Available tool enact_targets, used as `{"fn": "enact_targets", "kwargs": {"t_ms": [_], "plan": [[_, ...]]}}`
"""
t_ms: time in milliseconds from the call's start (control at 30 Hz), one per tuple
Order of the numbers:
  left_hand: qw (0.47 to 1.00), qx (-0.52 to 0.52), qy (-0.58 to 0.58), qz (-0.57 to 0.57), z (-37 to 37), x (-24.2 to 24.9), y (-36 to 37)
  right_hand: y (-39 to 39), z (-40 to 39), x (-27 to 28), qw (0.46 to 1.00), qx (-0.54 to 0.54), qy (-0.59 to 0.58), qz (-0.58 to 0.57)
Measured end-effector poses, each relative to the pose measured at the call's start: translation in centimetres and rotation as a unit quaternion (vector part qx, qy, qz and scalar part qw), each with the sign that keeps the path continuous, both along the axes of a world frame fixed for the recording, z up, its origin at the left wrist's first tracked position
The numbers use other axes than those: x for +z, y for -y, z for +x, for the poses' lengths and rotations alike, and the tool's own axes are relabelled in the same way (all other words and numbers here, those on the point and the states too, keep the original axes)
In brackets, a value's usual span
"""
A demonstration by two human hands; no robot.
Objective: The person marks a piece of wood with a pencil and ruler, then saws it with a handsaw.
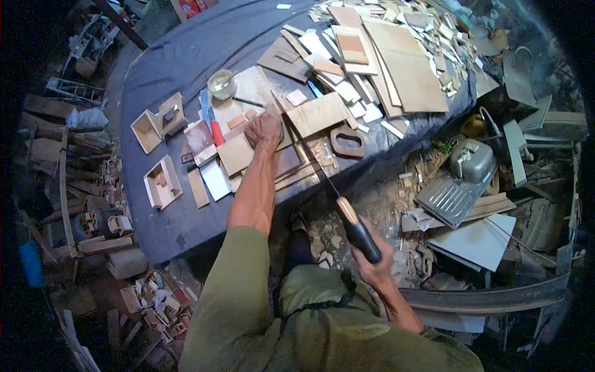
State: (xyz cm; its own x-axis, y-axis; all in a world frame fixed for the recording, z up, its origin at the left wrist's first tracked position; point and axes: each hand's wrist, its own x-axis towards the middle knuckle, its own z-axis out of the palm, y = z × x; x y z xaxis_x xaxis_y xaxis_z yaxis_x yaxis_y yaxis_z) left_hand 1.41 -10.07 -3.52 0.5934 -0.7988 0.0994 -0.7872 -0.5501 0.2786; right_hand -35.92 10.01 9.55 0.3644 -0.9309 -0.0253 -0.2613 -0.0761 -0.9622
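The right hand's (pixel 374 265) fingers are curled tight around the black handle of a handsaw (pixel 352 224), whose thin blade runs up to the counter's near edge. The left hand (pixel 263 131) presses palm-down, fingers bent, on a flat brown plywood piece (pixel 237 154) lying on the blue-covered counter (pixel 186 62). Just beside it lie a red strip (pixel 217 132), small open wooden boxes (pixel 162 183) and a glass jar (pixel 221 84); pale offcuts (pixel 403 68) pile further back.

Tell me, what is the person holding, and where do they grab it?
The right hand holds a saw by its dark handle. The left hand presses flat on a wood piece on the table.
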Motion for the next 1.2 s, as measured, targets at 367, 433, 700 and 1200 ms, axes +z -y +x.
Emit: {"fn": "enact_targets", "kwargs": {"t_ms": [367, 433, 700, 1200], "plan": [[0.999, 0.023, -0.018, 0.032, -0.5, -0.6, -0.9, 4.1, 4.0, -1.1, 1.000, -0.007, -0.007, 0.006], [0.999, 0.029, -0.015, 0.001, -0.8, 1.5, -0.4, 1.2, 0.7, -1.0, 0.997, -0.009, -0.016, -0.079], [1.000, 0.022, -0.014, -0.016, -1.8, 2.9, -1.7, 2.9, 3.1, -1.3, 0.997, -0.017, -0.009, -0.070], [0.998, 0.051, -0.025, -0.027, -1.4, 2.8, -0.8, 5.6, 5.1, -0.8, 1.000, 0.008, 0.014, 0.003]]}}
